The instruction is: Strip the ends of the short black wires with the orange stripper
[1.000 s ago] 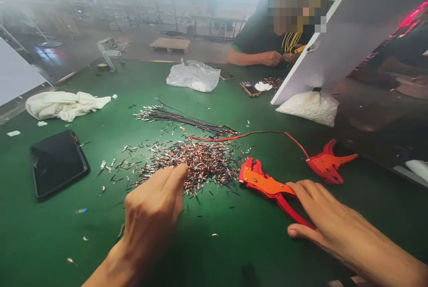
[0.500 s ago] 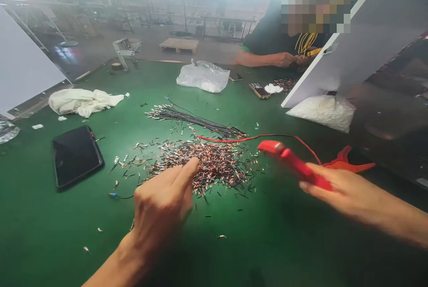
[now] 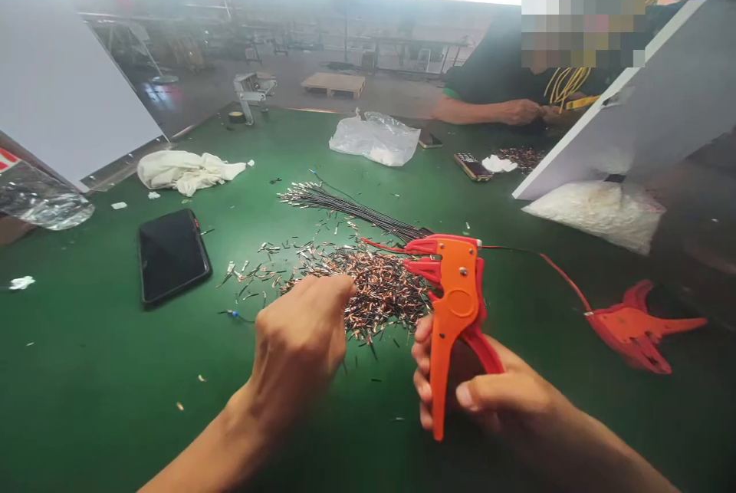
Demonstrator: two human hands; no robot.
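My left hand (image 3: 304,328) is closed in a pinch in front of a heap of short copper and black wire scraps (image 3: 382,290). A thin dark wire with a blue tip (image 3: 233,314) sticks out to the left from under this hand; the gripped part is hidden. My right hand (image 3: 500,393) is wrapped round the handles of an orange and red wire stripper (image 3: 454,301). The stripper stands upright, its jaws pointing left over the right side of the heap. Behind the heap lies a bundle of black wires (image 3: 356,209) with silvery ends.
At right lies another orange-red tool (image 3: 638,324) with a red cord (image 3: 557,271) by it. A black phone (image 3: 174,257), white cloth (image 3: 184,172), plastic bag (image 3: 376,139) and bag of white material (image 3: 601,209) lie around. White panels flank the table; a person (image 3: 494,87) works opposite.
My right hand has brought the wire stripper left and nearer, turning it upright with its jaws facing left. My left hand stays closed by the heap. The whole view has shifted slightly.
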